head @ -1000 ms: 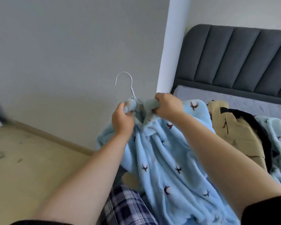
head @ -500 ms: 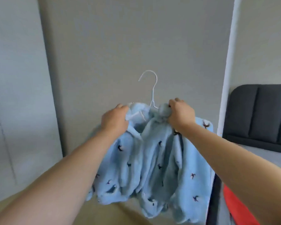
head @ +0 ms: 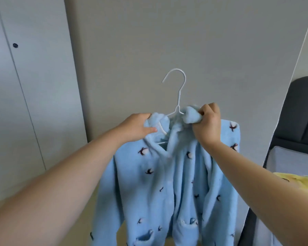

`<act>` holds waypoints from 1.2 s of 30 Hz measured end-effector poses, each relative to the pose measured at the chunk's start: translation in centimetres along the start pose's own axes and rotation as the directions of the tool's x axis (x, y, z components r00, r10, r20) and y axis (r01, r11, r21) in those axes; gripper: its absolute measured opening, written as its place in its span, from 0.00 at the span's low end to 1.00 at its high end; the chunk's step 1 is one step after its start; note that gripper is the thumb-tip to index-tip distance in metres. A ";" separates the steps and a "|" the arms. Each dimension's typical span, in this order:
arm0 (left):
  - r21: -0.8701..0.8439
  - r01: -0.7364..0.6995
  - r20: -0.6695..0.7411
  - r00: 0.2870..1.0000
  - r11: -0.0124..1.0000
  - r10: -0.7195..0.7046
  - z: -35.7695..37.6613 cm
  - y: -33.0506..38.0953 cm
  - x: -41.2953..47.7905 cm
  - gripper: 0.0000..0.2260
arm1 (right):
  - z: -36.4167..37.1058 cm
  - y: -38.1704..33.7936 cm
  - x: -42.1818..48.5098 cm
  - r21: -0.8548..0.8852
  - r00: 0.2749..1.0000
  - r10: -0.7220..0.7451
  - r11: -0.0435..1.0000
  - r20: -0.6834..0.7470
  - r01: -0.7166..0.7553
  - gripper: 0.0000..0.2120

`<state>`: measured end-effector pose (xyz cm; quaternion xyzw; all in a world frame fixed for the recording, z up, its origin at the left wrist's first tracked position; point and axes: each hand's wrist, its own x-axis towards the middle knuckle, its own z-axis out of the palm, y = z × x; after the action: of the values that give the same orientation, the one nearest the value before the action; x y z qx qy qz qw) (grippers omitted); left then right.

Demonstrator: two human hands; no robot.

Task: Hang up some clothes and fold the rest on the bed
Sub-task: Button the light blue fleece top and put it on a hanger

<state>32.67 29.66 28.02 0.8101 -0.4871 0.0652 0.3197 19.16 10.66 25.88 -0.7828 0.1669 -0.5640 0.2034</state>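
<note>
Blue top point(head: 185, 183) on hanger point(head: 179, 96), collar edges gripped

No readable text
Nothing lettered shows anywhere; the jacket point(head: 155, 189) at centre frame bears only small dark bird motifs, no words or numbers.

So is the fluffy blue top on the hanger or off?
On. The hanger sits inside the blue top at the neck, hook sticking out above; the top hangs down below.

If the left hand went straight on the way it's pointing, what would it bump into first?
Probably the white hanger, just past the blue jacket collar the left hand grips; then the grey wall. Depth is unclear.
</note>
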 end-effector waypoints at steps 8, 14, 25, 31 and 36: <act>-0.208 0.071 -0.467 0.869 0.976 -0.162 2.4 -0.4 0.2 0.16 | 0.5 -2.0 -5.7 -0.188 0.581 -0.595 0.591 0.555 0.784 0.17; -0.226 0.206 -0.609 0.733 0.952 -0.303 3.2 -0.6 0.4 0.25 | 1.4 -3.4 -5.1 -0.236 0.606 -0.706 0.560 0.366 0.794 0.12; -0.444 0.124 -0.507 0.782 0.888 -0.362 4.4 -1.0 -1.9 0.26 | -0.1 -0.3 -5.9 -0.057 0.831 -0.496 0.850 0.252 0.524 0.13; -0.381 0.116 -0.539 0.778 0.917 -0.323 5.0 -1.3 -1.9 0.23 | -1.1 1.3 -1.7 -0.352 0.765 0.315 0.928 0.562 -0.124 0.14; -0.342 0.126 -0.419 0.867 0.931 -0.271 5.6 -1.8 -1.8 0.35 | 0.1 2.2 -2.6 -0.396 0.875 0.304 0.907 0.377 -0.144 0.07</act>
<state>32.08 28.33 22.09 0.7588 -0.3148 0.1456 0.5514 18.44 10.01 22.61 -0.8861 0.3079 -0.3096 0.1553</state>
